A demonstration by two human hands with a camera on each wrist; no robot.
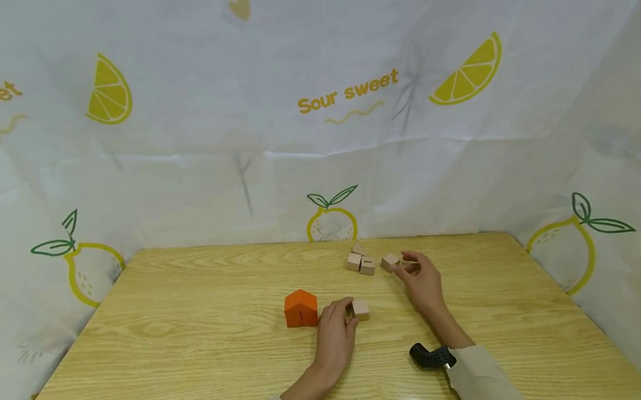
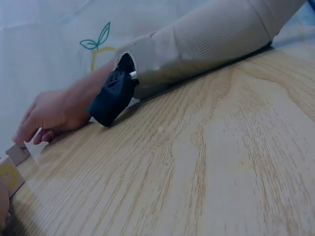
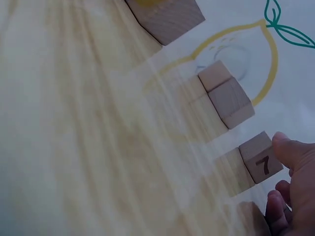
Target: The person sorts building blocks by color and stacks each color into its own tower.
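Observation:
In the head view my left hand [image 1: 334, 339] has its thumb and forefinger at the near and far sides of a pale wooden block [image 1: 360, 310], pinching it. Just left of that hand stands an orange house shape [image 1: 301, 309] with a peaked top. The block's side, with a yellow print, shows in the left wrist view. Farther back, my right hand [image 1: 425, 282] is beside another wooden block [image 1: 390, 262], which bears a 7. In the right wrist view the thumb touches this numbered block [image 3: 260, 158]; the other fingers are bent and apart from it.
Behind and left of the right hand are two wooden cubes [image 1: 361, 264] side by side, with a pointed wooden piece [image 1: 358, 248] behind them. A printed white sheet [image 1: 218, 186] rises along the table's back edge. A black device [image 1: 432, 356] sits at the right cuff.

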